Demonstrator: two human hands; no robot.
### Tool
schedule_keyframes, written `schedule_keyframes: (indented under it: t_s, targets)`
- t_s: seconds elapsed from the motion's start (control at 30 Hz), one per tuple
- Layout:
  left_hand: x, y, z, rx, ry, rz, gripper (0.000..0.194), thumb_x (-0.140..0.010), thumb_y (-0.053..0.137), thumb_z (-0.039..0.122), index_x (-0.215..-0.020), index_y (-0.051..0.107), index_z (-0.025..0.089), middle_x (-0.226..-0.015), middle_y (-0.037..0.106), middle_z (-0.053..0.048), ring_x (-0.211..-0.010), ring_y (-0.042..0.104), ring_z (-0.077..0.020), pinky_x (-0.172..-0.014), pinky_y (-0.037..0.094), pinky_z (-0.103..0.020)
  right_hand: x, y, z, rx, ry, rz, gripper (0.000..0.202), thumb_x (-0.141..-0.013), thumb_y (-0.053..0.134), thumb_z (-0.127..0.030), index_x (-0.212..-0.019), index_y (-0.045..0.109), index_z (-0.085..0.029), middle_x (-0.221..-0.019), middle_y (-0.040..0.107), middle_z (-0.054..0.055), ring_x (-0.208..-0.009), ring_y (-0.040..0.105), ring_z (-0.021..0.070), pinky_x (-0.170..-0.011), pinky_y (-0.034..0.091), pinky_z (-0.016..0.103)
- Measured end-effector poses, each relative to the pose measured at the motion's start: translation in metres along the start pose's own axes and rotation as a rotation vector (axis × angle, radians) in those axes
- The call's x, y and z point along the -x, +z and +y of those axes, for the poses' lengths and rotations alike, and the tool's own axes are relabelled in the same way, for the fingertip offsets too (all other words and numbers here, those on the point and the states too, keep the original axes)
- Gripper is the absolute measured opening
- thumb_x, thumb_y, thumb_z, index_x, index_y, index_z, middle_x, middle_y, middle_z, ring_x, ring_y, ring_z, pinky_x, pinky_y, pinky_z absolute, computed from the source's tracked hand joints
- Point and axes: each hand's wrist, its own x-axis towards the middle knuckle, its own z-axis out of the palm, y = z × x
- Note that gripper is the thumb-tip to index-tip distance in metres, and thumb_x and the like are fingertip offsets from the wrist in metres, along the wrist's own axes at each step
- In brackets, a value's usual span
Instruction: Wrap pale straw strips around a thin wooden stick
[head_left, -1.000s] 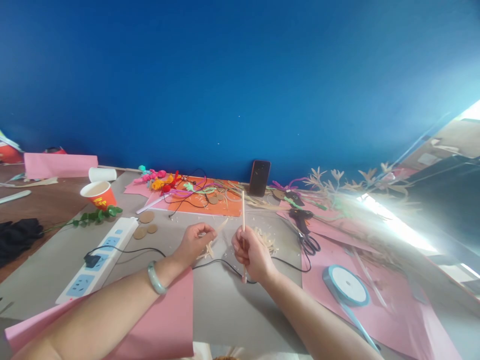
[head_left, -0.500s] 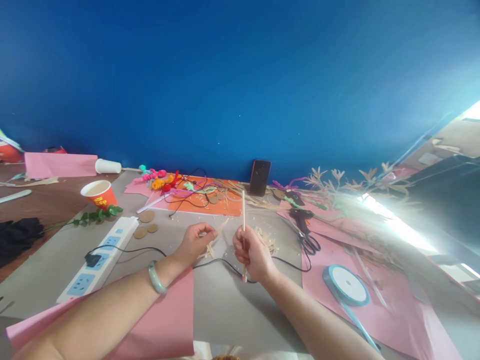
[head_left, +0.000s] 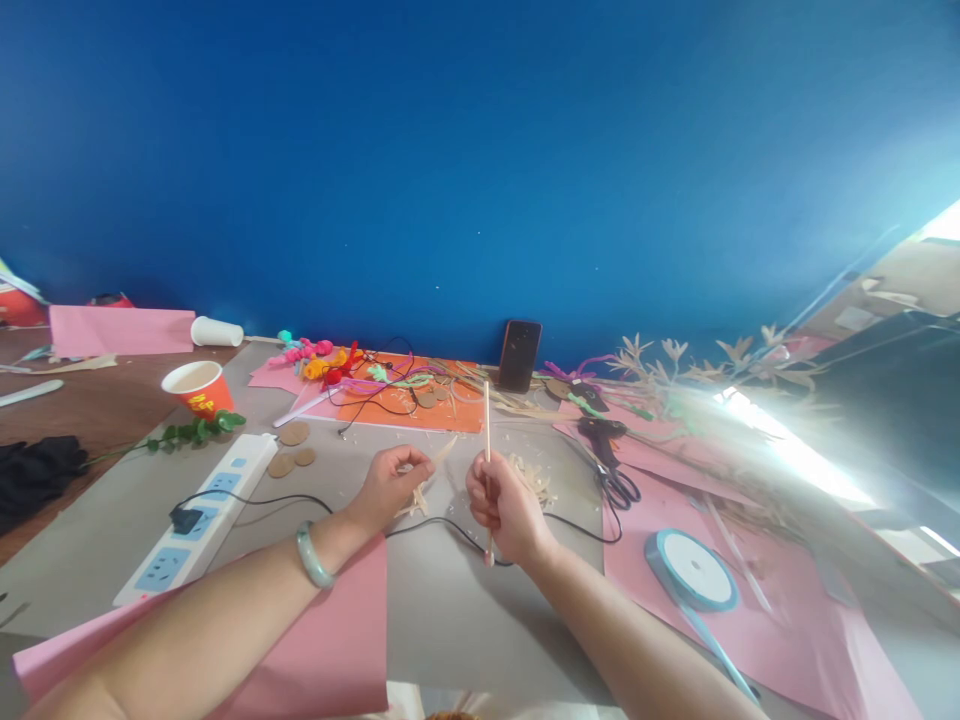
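Observation:
My left hand (head_left: 395,487), with a green bangle (head_left: 313,556) on its wrist, pinches a thin pale pointed strip (head_left: 445,450) between thumb and fingers. To its right my right hand (head_left: 510,508) is wrapped round a thin light wooden stick (head_left: 487,420), held upright. The two hands are apart, above the grey table (head_left: 480,620). Pale curled pieces (head_left: 415,502) lie beneath my left hand, and a cluster of pale strips (head_left: 531,480) sits just behind my right hand.
A white power strip (head_left: 199,520) and a red paper cup (head_left: 199,390) stand left. A phone (head_left: 520,355) leans against the blue wall. Scissors (head_left: 620,487), a dark glue gun (head_left: 602,438) and a ribbon roll (head_left: 694,570) lie right. Black cable (head_left: 442,521) crosses the table.

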Motion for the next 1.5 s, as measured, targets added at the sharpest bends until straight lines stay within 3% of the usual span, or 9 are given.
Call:
schedule_keyframes:
  t_s: [0.27, 0.43, 0.63, 0.83, 1.0, 1.17, 1.33, 1.43, 1.5]
  targets:
    - [0.000, 0.000, 0.001, -0.011, 0.008, 0.010, 0.028, -0.069, 0.069, 0.041, -0.071, 0.061, 0.014, -0.057, 0.051, 0.003, -0.048, 0.044, -0.0082, -0.046, 0.036, -0.020, -0.002, -0.001, 0.001, 0.038, -0.001, -0.001, 0.010, -0.069, 0.052, -0.027, -0.068, 0.044, -0.020, -0.049, 0.041, -0.009, -0.037, 0.014, 0.0037, -0.036, 0.008, 0.017]
    - [0.000, 0.000, 0.002, -0.079, 0.081, 0.031, 0.023, -0.072, 0.067, 0.037, -0.070, 0.063, 0.015, -0.060, 0.056, 0.001, -0.053, 0.048, -0.0093, -0.052, 0.039, -0.020, 0.001, 0.001, 0.006, 0.276, 0.062, -0.011, 0.010, -0.075, 0.052, -0.028, -0.070, 0.048, -0.020, -0.052, 0.045, -0.007, -0.037, 0.020, 0.0043, -0.035, 0.010, 0.017]
    - [-0.002, -0.001, -0.004, -0.106, 0.068, -0.124, 0.026, -0.074, 0.066, 0.039, -0.070, 0.065, 0.013, -0.060, 0.059, -0.002, -0.055, 0.050, -0.0106, -0.055, 0.039, -0.021, 0.013, 0.008, 0.006, 0.561, -0.037, -0.133, 0.035, -0.084, 0.054, -0.048, -0.062, 0.051, -0.020, -0.047, 0.042, -0.005, -0.038, 0.029, 0.0073, -0.037, 0.017, 0.022]
    - [-0.003, 0.000, -0.009, -0.146, 0.076, -0.151, 0.029, -0.074, 0.067, 0.041, -0.071, 0.066, 0.012, -0.062, 0.057, -0.001, -0.054, 0.044, -0.0086, -0.053, 0.036, -0.020, 0.010, 0.007, 0.010, 0.802, -0.121, -0.115, 0.052, -0.090, 0.041, -0.053, -0.050, 0.044, -0.020, -0.040, 0.038, -0.004, -0.039, 0.033, 0.0093, -0.043, 0.024, 0.025]
    - [0.002, 0.002, 0.000, -0.134, 0.101, -0.176, 0.026, -0.076, 0.066, 0.037, -0.070, 0.064, 0.012, -0.065, 0.057, -0.002, -0.057, 0.045, -0.0085, -0.055, 0.037, -0.020, 0.008, 0.006, 0.011, 0.715, 0.002, -0.105, 0.050, -0.089, 0.040, -0.055, -0.053, 0.043, -0.020, -0.037, 0.032, -0.006, -0.034, 0.024, 0.0073, -0.038, 0.016, 0.025]
    - [0.002, 0.000, 0.003, -0.078, 0.049, -0.209, 0.028, -0.076, 0.066, 0.041, -0.072, 0.059, 0.014, -0.056, 0.049, 0.004, -0.048, 0.041, -0.0060, -0.050, 0.035, -0.019, 0.006, 0.003, 0.007, 0.456, 0.136, -0.147, 0.046, -0.085, 0.045, -0.055, -0.055, 0.039, -0.020, -0.038, 0.030, -0.008, -0.033, 0.017, 0.0057, -0.034, 0.009, 0.023]
    - [0.002, -0.001, 0.001, -0.035, 0.002, -0.189, 0.030, -0.073, 0.068, 0.044, -0.074, 0.058, 0.015, -0.052, 0.045, 0.006, -0.043, 0.041, -0.0061, -0.048, 0.036, -0.019, -0.001, -0.002, -0.004, 0.164, 0.098, -0.123, 0.041, -0.082, 0.047, -0.054, -0.059, 0.038, -0.020, -0.044, 0.032, -0.009, -0.036, 0.010, 0.0044, -0.035, 0.006, 0.019]
    - [0.002, 0.000, 0.002, -0.004, -0.005, -0.161, 0.030, -0.073, 0.068, 0.044, -0.074, 0.059, 0.015, -0.053, 0.047, 0.006, -0.043, 0.041, -0.0061, -0.048, 0.037, -0.020, -0.002, -0.004, -0.008, 0.194, 0.037, -0.032, 0.038, -0.083, 0.045, -0.052, -0.062, 0.039, -0.020, -0.046, 0.034, -0.009, -0.037, 0.011, 0.0046, -0.036, 0.007, 0.019]
    - [0.002, 0.000, 0.002, -0.009, 0.009, -0.153, 0.031, -0.073, 0.068, 0.044, -0.074, 0.060, 0.015, -0.054, 0.049, 0.005, -0.044, 0.041, -0.0059, -0.048, 0.036, -0.019, -0.001, -0.004, -0.006, 0.358, 0.029, -0.010, 0.034, -0.084, 0.044, -0.047, -0.063, 0.041, -0.020, -0.047, 0.035, -0.008, -0.037, 0.016, 0.0054, -0.036, 0.010, 0.020]
